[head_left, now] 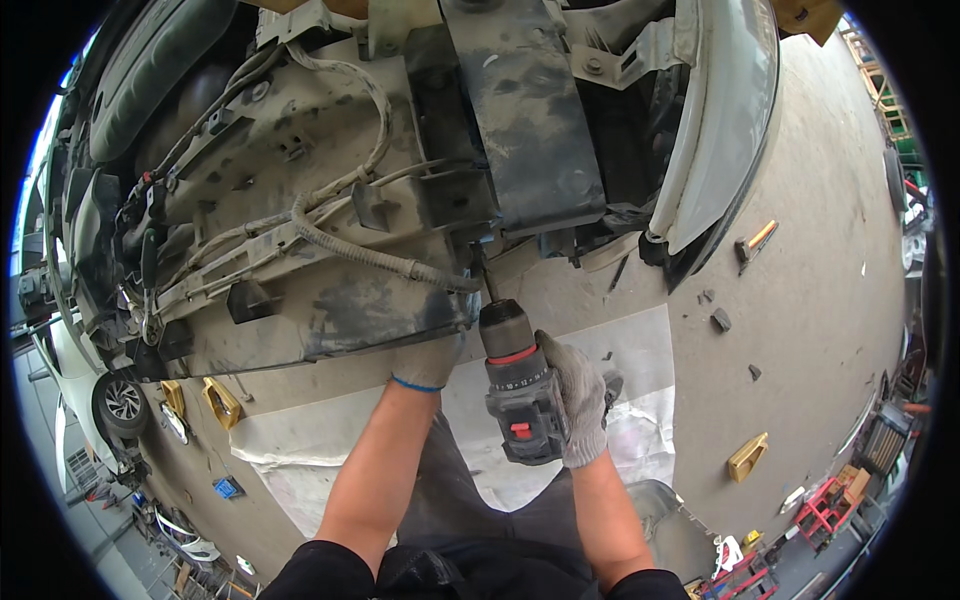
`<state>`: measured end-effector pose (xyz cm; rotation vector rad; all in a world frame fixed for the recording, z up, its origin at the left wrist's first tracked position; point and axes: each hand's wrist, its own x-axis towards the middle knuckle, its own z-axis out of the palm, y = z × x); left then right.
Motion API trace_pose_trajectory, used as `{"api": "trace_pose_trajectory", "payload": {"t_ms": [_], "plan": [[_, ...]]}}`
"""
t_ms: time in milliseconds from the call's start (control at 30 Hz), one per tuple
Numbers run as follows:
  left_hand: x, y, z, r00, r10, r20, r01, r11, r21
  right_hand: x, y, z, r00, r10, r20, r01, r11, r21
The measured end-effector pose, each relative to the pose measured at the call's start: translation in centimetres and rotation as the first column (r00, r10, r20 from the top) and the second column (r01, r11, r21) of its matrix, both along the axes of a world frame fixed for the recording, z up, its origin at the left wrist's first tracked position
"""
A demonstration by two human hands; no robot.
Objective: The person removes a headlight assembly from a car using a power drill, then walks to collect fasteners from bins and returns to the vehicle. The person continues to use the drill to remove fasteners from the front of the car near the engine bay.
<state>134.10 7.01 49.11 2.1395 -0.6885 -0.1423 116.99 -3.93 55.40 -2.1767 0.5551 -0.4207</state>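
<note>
My gloved right hand (pixel 578 400) is wrapped round the grip of a dark cordless drill (pixel 522 385) with a red ring and a red switch. From its chuck a thin bit (pixel 489 278) points away from me, its tip at the lower edge of a dusty car front end (pixel 370 290). Just left of the drill, my left hand (pixel 428 362), in a light glove with a blue cuff, reaches under that edge. The bodywork hides its fingers. A corrugated wiring conduit (pixel 360 252) runs across the dusty panel above it.
A headlight (pixel 715 120) sits at the car's right. White sheeting (pixel 625 370) lies on the floor beneath. To the right are a hammer (pixel 755 245), dark fragments (pixel 720 320) and a yellow block (pixel 748 457). Another car's wheel (pixel 122 402) stands at the far left.
</note>
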Motion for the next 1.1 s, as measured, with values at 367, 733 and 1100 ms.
{"api": "trace_pose_trajectory", "payload": {"t_ms": [367, 733, 1100], "plan": [[0.9, 1.6, -2.6, 0.711, -0.19, -0.677, -0.184, 0.879, -0.44, 0.4, 0.6, -0.1, 0.982, -0.177, 0.066, 0.168, 0.977, 0.132], [1.0, 1.8, 1.0, 0.973, -0.22, -0.074, 0.227, 0.968, 0.111, 0.5, 2.3, -1.1, 0.959, -0.277, -0.053, 0.276, 0.878, 0.391], [1.1, 3.6, -0.6, 0.964, -0.245, -0.104, 0.266, 0.907, 0.326, 1.0, 3.6, 1.9, 0.969, -0.071, -0.236, 0.103, 0.987, 0.124]]}}
